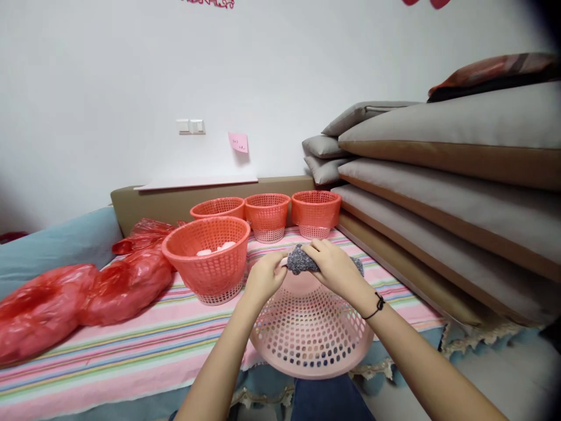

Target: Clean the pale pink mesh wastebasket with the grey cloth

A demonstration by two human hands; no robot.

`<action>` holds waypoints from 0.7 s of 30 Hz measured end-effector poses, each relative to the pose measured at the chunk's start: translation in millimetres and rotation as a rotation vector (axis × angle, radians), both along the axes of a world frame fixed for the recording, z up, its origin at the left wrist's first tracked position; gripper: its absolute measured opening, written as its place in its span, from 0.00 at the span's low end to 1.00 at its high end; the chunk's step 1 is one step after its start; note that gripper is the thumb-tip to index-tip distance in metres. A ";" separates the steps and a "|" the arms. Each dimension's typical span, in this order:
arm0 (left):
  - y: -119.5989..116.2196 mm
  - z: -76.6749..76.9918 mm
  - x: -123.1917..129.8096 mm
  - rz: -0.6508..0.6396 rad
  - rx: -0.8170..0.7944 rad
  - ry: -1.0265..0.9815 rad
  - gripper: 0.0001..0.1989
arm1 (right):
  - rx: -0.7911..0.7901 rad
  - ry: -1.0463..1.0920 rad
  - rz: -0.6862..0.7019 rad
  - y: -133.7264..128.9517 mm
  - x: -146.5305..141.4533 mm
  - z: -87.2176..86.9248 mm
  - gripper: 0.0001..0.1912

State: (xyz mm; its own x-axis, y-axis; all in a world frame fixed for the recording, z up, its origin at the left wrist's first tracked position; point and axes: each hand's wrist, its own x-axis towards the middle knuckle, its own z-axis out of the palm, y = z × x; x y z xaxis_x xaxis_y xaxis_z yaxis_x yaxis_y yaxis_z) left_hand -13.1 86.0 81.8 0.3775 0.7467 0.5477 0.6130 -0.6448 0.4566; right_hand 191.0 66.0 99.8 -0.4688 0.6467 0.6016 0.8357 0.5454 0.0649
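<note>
A speckled dark-grey piece of fuzzy knit fabric [300, 261] is bunched up between my two hands. Around its middle, the fingers of my right hand [333, 264] are closed, and more of the grey fabric shows past that hand. My left hand [266, 275] pinches a small pale end at the fabric's left side; what that end is cannot be made out. Just below both hands is a pale pink perforated plastic basket [313, 327], its wide rim towards me. It looks upturned, with part of it hidden behind my hands.
Left of my hands stands an orange-red basket [205, 251] with pale items inside. Behind it are more red baskets [268, 213]. A filled red plastic bag [127, 286] lies at the left on the striped cloth [166, 345]. Stacked grey-brown cushions [447, 175] rise on the right.
</note>
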 end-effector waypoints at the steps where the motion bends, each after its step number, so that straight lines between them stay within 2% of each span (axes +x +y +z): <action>1: 1.7 -0.5 0.2 0.001 -0.015 0.019 0.14 | 0.001 0.007 -0.008 -0.5 0.7 -1.4 0.16; 5: 0.0 -3.9 0.7 0.066 -0.054 0.096 0.09 | -0.006 0.062 -0.028 -4.5 8.0 -8.4 0.19; 9: -5.1 -3.4 5.2 0.069 -0.044 0.112 0.08 | -0.017 0.147 -0.099 -12.0 14.4 -17.0 0.19; 14: -6.0 -2.8 4.9 0.081 -0.064 0.071 0.10 | -0.053 0.393 -0.196 -22.9 29.1 -37.0 0.20; 17: -6.0 -8.6 -4.5 0.109 -0.095 0.019 0.09 | -0.090 0.631 -0.234 -33.1 39.6 -67.4 0.20; 21: -7.4 -20.2 -19.7 0.148 -0.105 -0.045 0.11 | -0.169 1.051 -0.369 -54.1 38.2 -131.1 0.25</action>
